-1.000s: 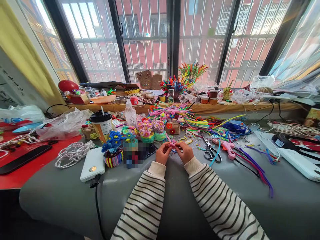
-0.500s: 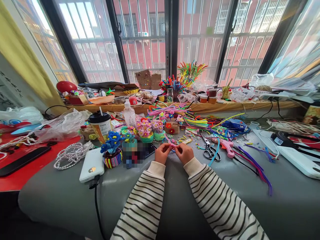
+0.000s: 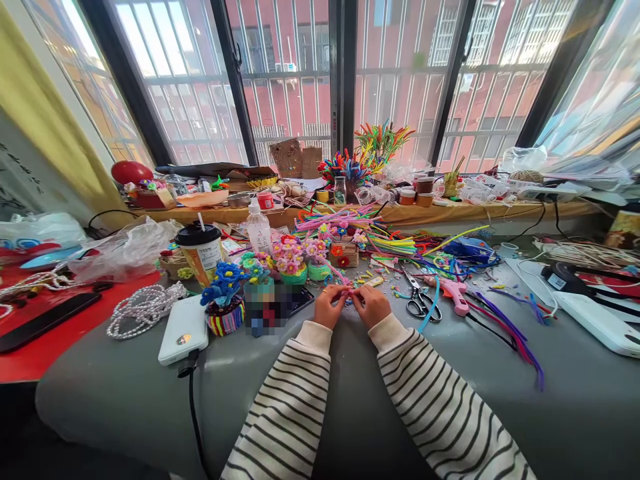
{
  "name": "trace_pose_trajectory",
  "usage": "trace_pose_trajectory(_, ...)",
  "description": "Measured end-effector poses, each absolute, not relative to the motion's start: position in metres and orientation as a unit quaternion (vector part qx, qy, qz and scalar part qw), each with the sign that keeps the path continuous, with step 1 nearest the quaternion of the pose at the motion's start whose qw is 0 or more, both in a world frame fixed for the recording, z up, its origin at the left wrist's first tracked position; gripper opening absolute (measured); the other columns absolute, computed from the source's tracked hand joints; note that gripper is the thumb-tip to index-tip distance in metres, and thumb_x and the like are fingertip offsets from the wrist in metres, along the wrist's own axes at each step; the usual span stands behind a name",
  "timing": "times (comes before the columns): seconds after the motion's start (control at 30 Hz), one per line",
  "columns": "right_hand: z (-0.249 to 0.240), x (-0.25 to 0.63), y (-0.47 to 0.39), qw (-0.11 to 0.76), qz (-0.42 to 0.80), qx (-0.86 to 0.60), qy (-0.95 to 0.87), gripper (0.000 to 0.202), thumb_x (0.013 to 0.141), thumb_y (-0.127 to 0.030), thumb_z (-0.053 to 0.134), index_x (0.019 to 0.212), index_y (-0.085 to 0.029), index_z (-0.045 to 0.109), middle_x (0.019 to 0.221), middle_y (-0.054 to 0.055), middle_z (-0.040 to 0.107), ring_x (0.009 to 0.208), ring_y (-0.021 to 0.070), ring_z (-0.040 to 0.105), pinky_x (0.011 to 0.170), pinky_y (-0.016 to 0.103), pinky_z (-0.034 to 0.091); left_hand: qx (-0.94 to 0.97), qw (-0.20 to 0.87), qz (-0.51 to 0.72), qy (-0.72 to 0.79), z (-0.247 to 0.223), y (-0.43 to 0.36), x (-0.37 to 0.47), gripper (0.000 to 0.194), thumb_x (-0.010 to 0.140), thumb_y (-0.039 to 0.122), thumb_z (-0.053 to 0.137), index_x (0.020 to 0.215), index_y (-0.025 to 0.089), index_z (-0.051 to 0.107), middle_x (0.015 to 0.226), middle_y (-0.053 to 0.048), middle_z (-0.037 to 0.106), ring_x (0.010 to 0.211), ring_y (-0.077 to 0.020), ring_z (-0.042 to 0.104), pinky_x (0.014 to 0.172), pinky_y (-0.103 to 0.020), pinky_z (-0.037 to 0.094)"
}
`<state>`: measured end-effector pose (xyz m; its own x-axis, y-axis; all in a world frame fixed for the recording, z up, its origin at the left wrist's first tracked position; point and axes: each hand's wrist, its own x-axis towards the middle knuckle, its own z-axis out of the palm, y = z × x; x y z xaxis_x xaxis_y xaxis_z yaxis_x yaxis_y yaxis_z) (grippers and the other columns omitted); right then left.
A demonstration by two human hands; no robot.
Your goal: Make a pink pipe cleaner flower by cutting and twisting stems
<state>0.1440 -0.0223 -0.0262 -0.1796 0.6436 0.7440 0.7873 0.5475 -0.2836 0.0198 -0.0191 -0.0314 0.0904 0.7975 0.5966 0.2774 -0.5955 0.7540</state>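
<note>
Strand of pink fuzz (image 3: 349, 291), just below mid-frame, pinched between the closed fingertips of left hand (image 3: 329, 308) and right hand (image 3: 372, 308); about equally near both, one end seemingly pointing toward upper left, long axis mostly hidden.

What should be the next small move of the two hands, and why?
Perhaps a slight twist by the right hand, with the left hand steady: both pinch at a small pink piece, and a pink strand shows just beyond them.
</note>
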Motion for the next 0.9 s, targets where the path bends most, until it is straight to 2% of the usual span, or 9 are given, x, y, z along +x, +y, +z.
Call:
trace_pose_trajectory(0.3,-0.03,0.1431,-0.0223,0.446,-0.043,-0.484,-0.752,0.023,0.071,-0.029,0.04,0.057,-0.017,0.054,0.051,0.001,0.051,0.046,0.0097,0.046,0.045,0.02,0.034,0.715,0.191,0.544,0.394,-0.0302,-0.0212,0.0182,0.018,0.067,0.024,0.045,0.077,0.019,0.059,0.074,-0.004,0.054,0.07,-0.0118,0.051,0.063,-0.025,0.044)
trace_pose_trajectory(0.43,-0.0299,0.1436,-0.0195,0.464,0.025,-0.469,-0.751,0.023,0.071,-0.031,0.041,0.06,-0.016,0.055,0.055,0.001,0.054,0.049,0.0096,0.048,0.048,0.02,0.038,0.684,0.231,0.573,0.388,-0.0289,-0.0219,0.0198,0.02,0.066,0.026,0.046,0.079,0.018,0.058,0.079,-0.005,0.054,0.074,-0.0129,0.051,0.064,-0.025,0.044)
trace_pose_trajectory(0.6,-0.025,0.1434,-0.0212,0.498,0.082,-0.443,-0.741,0.019,0.069,-0.031,0.043,0.07,-0.015,0.054,0.064,0.003,0.056,0.055,0.0103,0.051,0.044,0.019,0.041,0.626,0.301,0.603,0.392,-0.0327,-0.0193,0.0225,0.023,0.064,0.028,0.049,0.083,0.015,0.053,0.076,-0.005,0.057,0.066,-0.0116,0.054,0.063,-0.025,0.045)
trace_pose_trajectory(0.73,-0.0219,0.1441,-0.0227,0.508,0.084,-0.43,-0.742,0.019,0.069,-0.029,0.043,0.074,-0.015,0.054,0.07,0.004,0.056,0.056,0.0095,0.051,0.043,0.017,0.042,0.596,0.317,0.617,0.405,-0.0361,-0.0173,0.0221,0.026,0.058,0.028,0.055,0.079,0.014,0.048,0.067,-0.003,0.057,0.063,-0.0117,0.055,0.062,-0.026,0.045)
trace_pose_trajectory(0.9,-0.0242,0.1444,-0.02,0.484,0.045,-0.439,-0.755,0.018,0.071,-0.027,0.042,0.072,-0.016,0.056,0.066,0.003,0.057,0.054,0.0095,0.051,0.048,0.019,0.042,0.599,0.343,0.6,0.405,-0.0342,-0.0194,0.0212,0.023,0.058,0.029,0.054,0.075,0.014,0.051,0.069,-0.004,0.058,0.063,-0.0125,0.056,0.062,-0.026,0.045)
